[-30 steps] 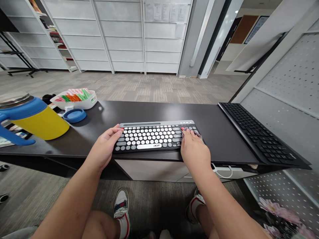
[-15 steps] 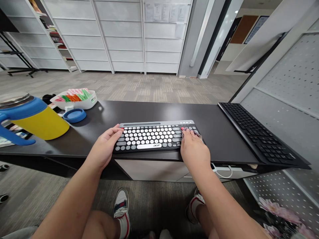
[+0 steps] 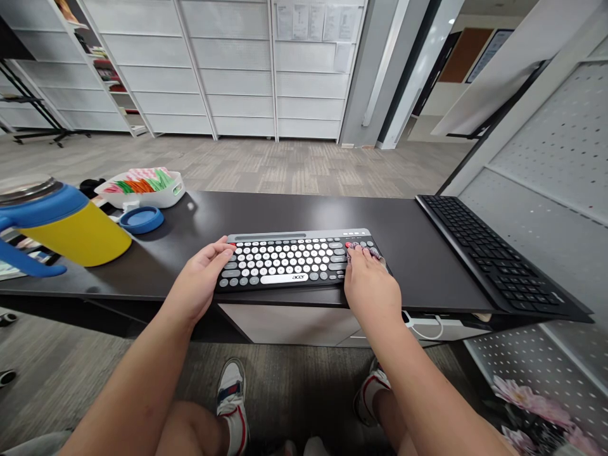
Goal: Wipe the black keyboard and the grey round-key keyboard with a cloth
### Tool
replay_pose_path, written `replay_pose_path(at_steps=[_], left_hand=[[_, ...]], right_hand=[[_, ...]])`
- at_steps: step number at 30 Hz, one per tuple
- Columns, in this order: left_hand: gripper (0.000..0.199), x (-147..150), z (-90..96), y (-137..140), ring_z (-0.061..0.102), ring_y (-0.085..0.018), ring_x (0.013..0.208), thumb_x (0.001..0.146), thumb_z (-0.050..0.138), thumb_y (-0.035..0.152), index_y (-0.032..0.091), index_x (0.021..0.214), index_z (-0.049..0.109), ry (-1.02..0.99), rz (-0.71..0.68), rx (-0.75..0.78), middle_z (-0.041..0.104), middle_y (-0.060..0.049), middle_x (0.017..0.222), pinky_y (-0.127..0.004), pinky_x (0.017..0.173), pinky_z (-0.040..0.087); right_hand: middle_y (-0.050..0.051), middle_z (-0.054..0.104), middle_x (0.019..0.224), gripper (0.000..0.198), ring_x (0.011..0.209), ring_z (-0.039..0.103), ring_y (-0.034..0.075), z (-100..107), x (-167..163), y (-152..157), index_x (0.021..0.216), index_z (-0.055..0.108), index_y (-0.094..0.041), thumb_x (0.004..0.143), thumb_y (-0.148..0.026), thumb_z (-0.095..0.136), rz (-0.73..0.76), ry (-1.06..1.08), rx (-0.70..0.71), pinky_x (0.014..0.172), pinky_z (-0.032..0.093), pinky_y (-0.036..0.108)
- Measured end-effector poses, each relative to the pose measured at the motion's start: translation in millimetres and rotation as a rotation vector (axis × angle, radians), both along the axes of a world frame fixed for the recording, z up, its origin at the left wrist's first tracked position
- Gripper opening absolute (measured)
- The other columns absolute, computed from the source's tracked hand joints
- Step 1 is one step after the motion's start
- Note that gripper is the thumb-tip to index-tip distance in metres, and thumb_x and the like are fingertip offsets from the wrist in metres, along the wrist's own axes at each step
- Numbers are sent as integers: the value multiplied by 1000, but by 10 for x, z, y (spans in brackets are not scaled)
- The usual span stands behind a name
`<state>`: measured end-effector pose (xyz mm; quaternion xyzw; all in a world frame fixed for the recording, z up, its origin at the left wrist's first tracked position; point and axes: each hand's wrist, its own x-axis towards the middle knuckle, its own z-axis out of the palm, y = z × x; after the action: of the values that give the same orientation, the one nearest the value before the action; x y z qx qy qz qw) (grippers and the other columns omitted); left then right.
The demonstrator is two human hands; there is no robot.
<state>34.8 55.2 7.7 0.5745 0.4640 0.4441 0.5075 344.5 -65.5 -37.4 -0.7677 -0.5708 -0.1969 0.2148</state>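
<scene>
An acer keyboard [image 3: 285, 259] with round white and grey keys and a few red ones lies on the dark desk. My left hand [image 3: 202, 272] grips its left end, thumb on top near the upper left corner. Over the number keys at the right end rests my right hand [image 3: 370, 282], fingers pressed down on a small crumpled patterned cloth [image 3: 377, 254]. Most of the cloth is hidden beneath those fingers, as are many of the number keys.
On the left stand a big yellow and blue mug [image 3: 71, 221], a blue lid [image 3: 141, 219] and a white basket [image 3: 166, 197] of colourful items. A second, black keyboard [image 3: 494, 253] leans along the right side by a perforated panel [image 3: 551, 139]. The desk [image 3: 285, 212] has its front edge close to my knees.
Both hands, the cloth and the keyboard look almost the same as before. The camera view has shifted very slightly.
</scene>
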Motion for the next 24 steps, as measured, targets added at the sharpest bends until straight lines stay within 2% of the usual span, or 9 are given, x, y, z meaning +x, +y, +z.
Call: replay_pose_path(at_steps=[24], left_hand=[[28, 10, 6, -16, 40, -32, 158, 92, 75, 54, 30, 105, 78, 56, 2, 17, 54, -8, 163, -48, 130, 27]], right_hand=[[21, 70, 141, 39, 132, 68, 30, 6, -4, -9, 136, 67, -5, 106, -15, 45, 0, -5, -22, 113, 54, 45]])
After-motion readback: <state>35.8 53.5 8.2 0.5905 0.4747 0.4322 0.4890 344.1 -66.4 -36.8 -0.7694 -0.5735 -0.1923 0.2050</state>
